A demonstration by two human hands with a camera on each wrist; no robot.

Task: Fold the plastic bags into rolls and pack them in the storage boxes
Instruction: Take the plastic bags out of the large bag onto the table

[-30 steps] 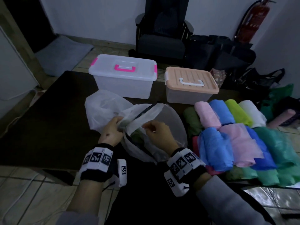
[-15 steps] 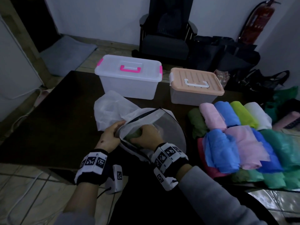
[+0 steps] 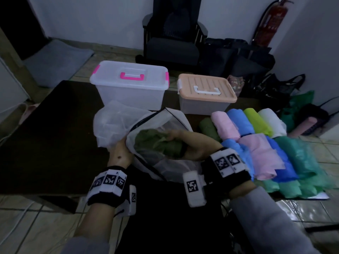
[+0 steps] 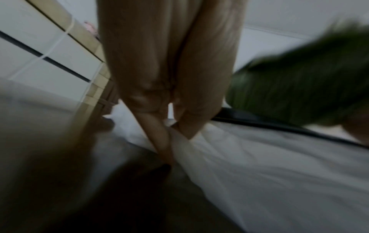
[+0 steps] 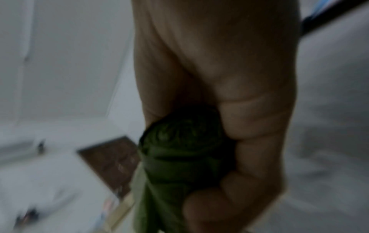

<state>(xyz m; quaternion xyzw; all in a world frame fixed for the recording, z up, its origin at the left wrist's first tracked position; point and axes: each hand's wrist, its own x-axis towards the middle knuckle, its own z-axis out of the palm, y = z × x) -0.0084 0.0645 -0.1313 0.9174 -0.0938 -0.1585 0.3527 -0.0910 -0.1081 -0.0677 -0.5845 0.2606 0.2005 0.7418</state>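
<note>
Two hands work at one white mesh bag (image 3: 165, 162) lying on the dark surface (image 3: 45, 134) in front of the closed storage boxes — the clear one with pink handle (image 3: 131, 85) and the peach-lidded one (image 3: 206, 93). The right hand (image 3: 192, 147) is curled round a dark green roll (image 3: 165, 145) of plastic bag at the mouth of the mesh bag; the right wrist view shows the fingers (image 5: 229, 197) wrapped about the roll's end. The left hand (image 3: 120, 154) pinches the mesh bag's rim, thumb and fingers pressed together on the fabric in the left wrist view, holding the mouth open. Other coloured rolls (image 3: 256, 143) lie in rows to the right, on the same surface.

The roll looks light, soft and slick — thin film that could loosen or slide if held loosely. It seems best gripped round its middle, all fingers encircling it, so the layers stay wound.
</note>
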